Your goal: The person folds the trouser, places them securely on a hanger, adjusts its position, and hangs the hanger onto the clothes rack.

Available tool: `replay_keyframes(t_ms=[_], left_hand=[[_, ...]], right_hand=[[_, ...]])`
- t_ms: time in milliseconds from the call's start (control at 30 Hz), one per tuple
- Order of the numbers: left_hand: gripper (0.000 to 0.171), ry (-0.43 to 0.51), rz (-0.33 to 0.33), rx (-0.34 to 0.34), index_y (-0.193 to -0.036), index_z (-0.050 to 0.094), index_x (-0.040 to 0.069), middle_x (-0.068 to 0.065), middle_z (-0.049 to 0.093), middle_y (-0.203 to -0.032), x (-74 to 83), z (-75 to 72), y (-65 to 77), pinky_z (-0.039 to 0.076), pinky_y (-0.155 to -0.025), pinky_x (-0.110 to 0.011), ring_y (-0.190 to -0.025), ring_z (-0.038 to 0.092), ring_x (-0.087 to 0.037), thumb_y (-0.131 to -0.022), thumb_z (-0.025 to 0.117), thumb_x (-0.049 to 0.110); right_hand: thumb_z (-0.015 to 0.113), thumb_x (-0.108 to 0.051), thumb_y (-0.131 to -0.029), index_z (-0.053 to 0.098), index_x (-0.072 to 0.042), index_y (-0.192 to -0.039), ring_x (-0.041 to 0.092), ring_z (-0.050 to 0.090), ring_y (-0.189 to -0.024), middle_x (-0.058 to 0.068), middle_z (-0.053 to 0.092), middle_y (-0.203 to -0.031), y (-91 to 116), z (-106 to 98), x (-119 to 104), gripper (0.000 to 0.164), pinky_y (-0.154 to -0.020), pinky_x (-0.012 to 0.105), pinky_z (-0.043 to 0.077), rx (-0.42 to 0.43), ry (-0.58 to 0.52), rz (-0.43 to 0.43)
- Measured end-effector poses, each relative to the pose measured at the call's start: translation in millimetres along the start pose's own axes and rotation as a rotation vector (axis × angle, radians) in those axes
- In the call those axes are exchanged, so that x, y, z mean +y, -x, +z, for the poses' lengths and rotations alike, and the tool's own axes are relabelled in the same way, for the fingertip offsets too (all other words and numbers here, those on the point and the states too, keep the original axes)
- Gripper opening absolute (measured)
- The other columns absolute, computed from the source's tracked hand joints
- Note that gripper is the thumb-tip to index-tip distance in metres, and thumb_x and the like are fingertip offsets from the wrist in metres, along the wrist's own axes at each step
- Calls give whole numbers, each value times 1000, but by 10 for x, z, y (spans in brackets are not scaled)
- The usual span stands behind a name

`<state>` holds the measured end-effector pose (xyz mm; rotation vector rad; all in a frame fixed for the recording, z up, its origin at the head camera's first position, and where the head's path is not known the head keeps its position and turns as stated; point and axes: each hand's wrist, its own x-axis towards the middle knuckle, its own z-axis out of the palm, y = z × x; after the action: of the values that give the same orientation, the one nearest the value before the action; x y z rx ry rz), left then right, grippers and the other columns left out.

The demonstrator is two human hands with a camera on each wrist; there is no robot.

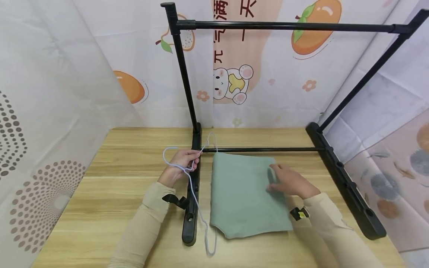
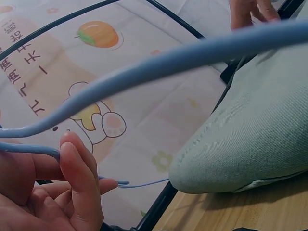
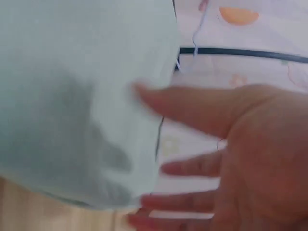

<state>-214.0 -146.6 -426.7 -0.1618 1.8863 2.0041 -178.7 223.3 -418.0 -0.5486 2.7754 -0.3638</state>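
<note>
A light blue clothes hanger (image 1: 190, 182) is pinched near its hook by my left hand (image 1: 182, 162). In the left wrist view, the fingers (image 2: 79, 180) curl around the thin hanger. A folded sage-green cloth garment (image 1: 248, 193) lies to the right, with its left fold along the hanger's long bar, which mostly disappears inside it. My right hand (image 1: 291, 180) is at the garment's right edge, fingers spread and thumb over the fabric. In the right wrist view, the right hand (image 3: 260, 144) is blurred, its palm facing the cloth with nothing gripped.
A black rack stands on the wooden table (image 1: 134, 186). Its top rail (image 1: 285, 26) spans high at the back, and a low crossbar (image 1: 268, 149) runs behind the garment. The left foot (image 1: 190, 223) passes beneath the hanger; the right foot (image 1: 348, 186) lies beyond my right hand. Printed curtains (image 1: 281, 85) surround the table.
</note>
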Motion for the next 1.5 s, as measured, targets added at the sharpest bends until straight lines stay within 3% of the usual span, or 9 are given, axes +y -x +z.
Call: replay_keyframes(t_ms=[133,233,333,633,833,1033,1200,1333,1500], left_hand=[[33,8,-3,9,-129,52,-11,5,52,-63,7,10,-4,44,-47,-15,-49,50,-5,-103,46,7],[34,14,-6,1,-130,51,-12,5,51,-62,6,30,-12,44,-47,-14,-48,50,-5,-103,45,7],[34,23,-4,-2,-130,50,-12,6,50,-62,8,33,-18,43,-46,-14,-48,49,-5,-103,44,7],[33,27,-9,-3,-130,51,-12,5,50,-62,13,1,-4,43,-46,-14,-48,49,-5,-103,43,7],[33,4,-11,-3,-130,52,-10,5,51,-63,26,8,-10,44,-48,-14,-50,49,-5,-104,43,8],[33,6,-10,2,-129,52,-11,5,51,-63,10,-3,-16,44,-47,-15,-49,50,-6,-104,43,7],[33,1,-2,-11,-129,52,-11,4,52,-64,19,14,-21,44,-48,-15,-50,50,-6,-103,45,7],[33,-12,2,-15,-130,52,-11,5,52,-64,31,23,-27,44,-48,-15,-50,50,-5,-103,43,8],[33,-11,-11,-4,-130,52,-10,5,51,-64,28,8,2,44,-48,-15,-50,50,-6,-104,43,8]], right_hand=[[59,-48,-93,36,0,-148,53,29,-139,35,27,-152,-4,251,38,77,-106,67,31,86,97,-117],[52,-54,-95,30,-4,-152,51,14,-145,31,16,-158,44,523,127,79,-109,70,22,118,125,-139],[49,-57,-95,27,-6,-153,49,12,-147,29,12,-159,71,680,176,80,-111,69,19,145,114,-137],[51,-58,-93,32,-8,-152,48,17,-146,27,18,-159,109,724,-7,79,-112,68,20,205,156,-184],[49,-65,-91,25,-13,-155,46,15,-147,25,14,-161,247,864,-241,85,-111,68,21,130,175,-312],[52,-65,-89,27,-13,-154,44,18,-148,24,18,-160,282,921,-332,87,-111,66,25,166,191,-327],[46,-71,-88,27,-16,-155,46,20,-146,25,19,-160,325,964,-441,88,-108,66,29,193,219,-416],[41,-74,-88,28,-15,-154,45,22,-146,24,20,-160,341,1023,-467,90,-108,64,31,221,289,-427],[42,-70,-90,23,-13,-155,46,18,-147,24,16,-160,323,956,-472,89,-110,66,26,112,181,-429]])
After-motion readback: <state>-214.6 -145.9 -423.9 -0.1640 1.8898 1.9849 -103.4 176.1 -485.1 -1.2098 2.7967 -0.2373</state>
